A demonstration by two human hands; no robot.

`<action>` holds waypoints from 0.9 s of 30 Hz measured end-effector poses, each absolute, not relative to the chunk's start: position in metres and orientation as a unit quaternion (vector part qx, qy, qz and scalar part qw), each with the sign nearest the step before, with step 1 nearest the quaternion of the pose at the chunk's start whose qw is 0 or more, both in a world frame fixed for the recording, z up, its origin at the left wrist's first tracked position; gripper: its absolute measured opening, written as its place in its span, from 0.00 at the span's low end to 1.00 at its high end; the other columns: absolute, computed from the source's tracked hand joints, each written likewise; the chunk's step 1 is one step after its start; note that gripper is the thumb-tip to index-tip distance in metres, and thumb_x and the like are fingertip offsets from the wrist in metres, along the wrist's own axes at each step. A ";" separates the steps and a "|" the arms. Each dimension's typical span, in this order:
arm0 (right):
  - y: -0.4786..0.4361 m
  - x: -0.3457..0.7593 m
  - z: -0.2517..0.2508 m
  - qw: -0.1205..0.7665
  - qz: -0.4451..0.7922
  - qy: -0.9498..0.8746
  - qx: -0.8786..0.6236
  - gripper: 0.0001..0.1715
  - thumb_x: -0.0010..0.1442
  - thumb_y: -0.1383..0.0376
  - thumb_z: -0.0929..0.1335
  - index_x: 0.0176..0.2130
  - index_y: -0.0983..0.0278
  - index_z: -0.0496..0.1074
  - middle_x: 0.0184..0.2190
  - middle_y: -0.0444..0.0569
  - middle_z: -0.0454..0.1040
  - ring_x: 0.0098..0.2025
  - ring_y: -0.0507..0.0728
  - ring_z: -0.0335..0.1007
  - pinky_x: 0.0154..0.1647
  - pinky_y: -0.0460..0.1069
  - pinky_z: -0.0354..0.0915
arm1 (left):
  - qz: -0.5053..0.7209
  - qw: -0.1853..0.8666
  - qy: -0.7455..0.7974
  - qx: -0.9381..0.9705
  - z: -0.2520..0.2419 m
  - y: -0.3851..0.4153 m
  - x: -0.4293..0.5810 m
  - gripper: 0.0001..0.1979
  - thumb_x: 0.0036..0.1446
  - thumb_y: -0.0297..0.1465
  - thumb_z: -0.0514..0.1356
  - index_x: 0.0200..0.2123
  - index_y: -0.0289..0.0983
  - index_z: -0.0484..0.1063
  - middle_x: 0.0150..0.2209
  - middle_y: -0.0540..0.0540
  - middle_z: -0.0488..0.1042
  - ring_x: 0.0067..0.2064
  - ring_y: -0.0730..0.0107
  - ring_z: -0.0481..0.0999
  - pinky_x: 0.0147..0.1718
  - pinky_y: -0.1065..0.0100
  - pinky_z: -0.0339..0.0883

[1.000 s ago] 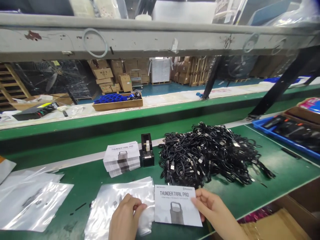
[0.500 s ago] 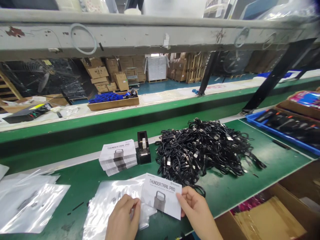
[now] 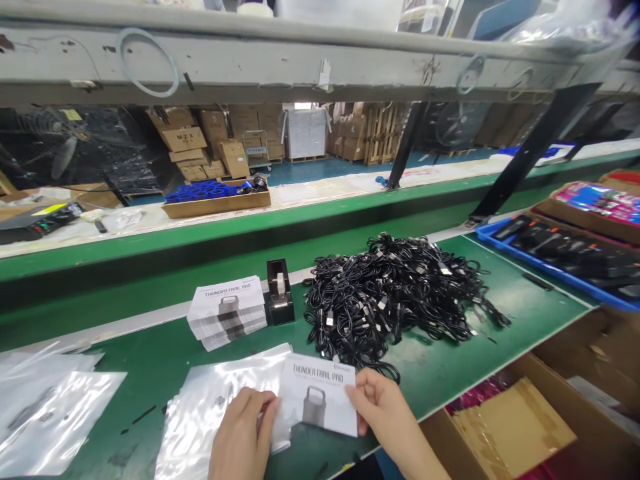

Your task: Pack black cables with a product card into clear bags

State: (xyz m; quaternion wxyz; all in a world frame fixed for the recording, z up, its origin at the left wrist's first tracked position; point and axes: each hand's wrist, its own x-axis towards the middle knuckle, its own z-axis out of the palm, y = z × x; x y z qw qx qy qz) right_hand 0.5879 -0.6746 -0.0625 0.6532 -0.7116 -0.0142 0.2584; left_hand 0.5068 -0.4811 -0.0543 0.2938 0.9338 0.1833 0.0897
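A: Since its title is legible, I'd call that sheet a Thunder Trail Pro leaflet (image 3: 320, 393). Where does it sit?

B: Toward the tabletop's (image 3: 450, 367) near edge, left of the right hand (image 3: 377, 403), which pinches its right side between thumb and fingers. The fingertips behind it are hidden.

A: And the left hand (image 3: 245, 427)?

B: It's bent over the clear plastic bags (image 3: 195, 413), thumb and forefinger just beside the leaflet's left edge. I can't tell whether it grips anything; the hand covers part of the bags, and its wrist is cut off below.

A: Can you read everything on the leaflet?

B: No, the line under the title is blurred.

A: What's farther out?

B: Along the far edge, a stack of leaflets (image 3: 227, 310) beside a black tape dispenser (image 3: 281, 293), then a tangled heap of USB cables (image 3: 395, 293). By the far right corner, a blue tray (image 3: 590, 291) is cut off by the frame.
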 end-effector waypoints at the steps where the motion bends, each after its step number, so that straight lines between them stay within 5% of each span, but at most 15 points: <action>1: -0.672 0.590 -0.060 0.655 0.232 -0.019 -0.719 0.18 0.49 0.53 0.67 0.24 0.65 0.61 0.14 0.38 0.64 0.14 0.46 0.58 0.15 0.41 0.56 | 0.095 0.295 0.183 0.933 -0.054 -0.481 0.507 0.13 0.56 0.40 0.48 0.31 0.42 0.69 0.30 0.50 0.69 0.33 0.66 0.70 0.34 0.66 0.62; 7: -0.674 0.587 -0.055 0.647 0.161 -0.028 -0.744 0.16 0.51 0.54 0.66 0.25 0.65 0.63 0.16 0.39 0.63 0.18 0.48 0.59 0.19 0.43 0.59 | 0.101 0.306 0.209 0.923 -0.053 -0.481 0.506 0.11 0.56 0.38 0.48 0.34 0.43 0.68 0.32 0.51 0.70 0.32 0.68 0.70 0.32 0.67 0.62; 12: -0.682 0.584 -0.059 0.653 0.173 -0.025 -0.737 0.17 0.52 0.53 0.66 0.26 0.65 0.63 0.17 0.40 0.63 0.19 0.48 0.59 0.19 0.43 0.59 | 0.038 0.266 0.263 0.927 -0.042 -0.485 0.511 0.09 0.52 0.40 0.53 0.28 0.44 0.69 0.31 0.52 0.69 0.34 0.67 0.70 0.29 0.68 0.60; 27: -0.673 0.577 -0.056 0.641 0.158 -0.023 -0.751 0.16 0.53 0.54 0.65 0.26 0.64 0.63 0.18 0.40 0.63 0.20 0.49 0.59 0.20 0.44 0.60 | 0.054 0.237 0.211 0.947 -0.039 -0.485 0.511 0.14 0.56 0.38 0.47 0.27 0.43 0.69 0.26 0.52 0.67 0.26 0.73 0.68 0.25 0.72 0.59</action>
